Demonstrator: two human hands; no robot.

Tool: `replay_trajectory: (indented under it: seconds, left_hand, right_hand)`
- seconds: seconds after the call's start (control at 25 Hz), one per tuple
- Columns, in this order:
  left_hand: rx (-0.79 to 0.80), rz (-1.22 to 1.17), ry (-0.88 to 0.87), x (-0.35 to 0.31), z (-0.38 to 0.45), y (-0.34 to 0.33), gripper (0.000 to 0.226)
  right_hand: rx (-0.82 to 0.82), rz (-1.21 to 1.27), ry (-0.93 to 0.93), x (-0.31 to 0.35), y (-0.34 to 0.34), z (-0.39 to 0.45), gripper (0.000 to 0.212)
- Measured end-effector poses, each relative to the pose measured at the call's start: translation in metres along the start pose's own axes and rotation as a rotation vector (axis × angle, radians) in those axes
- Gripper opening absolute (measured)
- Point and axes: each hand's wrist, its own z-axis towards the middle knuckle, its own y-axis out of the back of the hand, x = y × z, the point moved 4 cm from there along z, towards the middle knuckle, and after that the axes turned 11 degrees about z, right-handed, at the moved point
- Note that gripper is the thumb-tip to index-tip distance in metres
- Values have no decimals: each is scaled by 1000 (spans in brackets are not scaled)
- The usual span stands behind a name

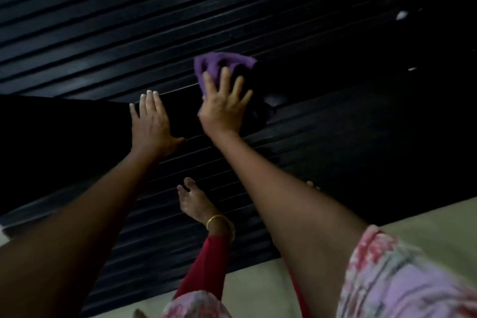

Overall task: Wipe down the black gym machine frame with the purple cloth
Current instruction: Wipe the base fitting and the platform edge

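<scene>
Purple cloth (222,64) at frame centre, bunched flat against black frame (64,121). Right hand (223,108) on top, fingers spread nearly straight, palm pressing cloth down; likely for broad contact while wiping. Left hand (151,124) just left of it, flat and open on same dark surface, holding nothing; probably bracing body. Ribbed black mat (103,33) fills upper frame and runs beneath. Bare foot (192,201) with gold anklet (214,219) lower centre. Nothing blocks cloth's path; dim light hides frame edges.
</scene>
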Motion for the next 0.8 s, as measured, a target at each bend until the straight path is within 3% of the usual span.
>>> replay_trajectory:
  seconds: [0.08, 0.16, 0.36, 0.48, 0.6, 0.8]
  left_hand:
    - [-13, -34, -3, 7, -2, -6, 114]
    - [-6, -74, -41, 11, -1, -5, 111]
    - [15, -154, -15, 10, -1, 5, 112]
    - [16, -201, 23, 6, -2, 6, 114]
    - [1, -207, 53, 4, -2, 6, 112]
    - [-24, -371, 100, 6, -6, 3, 102]
  right_hand:
    - [143, -92, 246, 28, -26, -20, 63]
    - [132, -215, 476, 25, -25, -22, 64]
    - [271, -406, 804, -67, 28, 8, 62]
    - [157, -436, 691, -135, 75, 20, 74]
    - [96, -329, 418, -171, 100, 16, 65]
    - [-130, 21, -166, -111, 71, -1, 61]
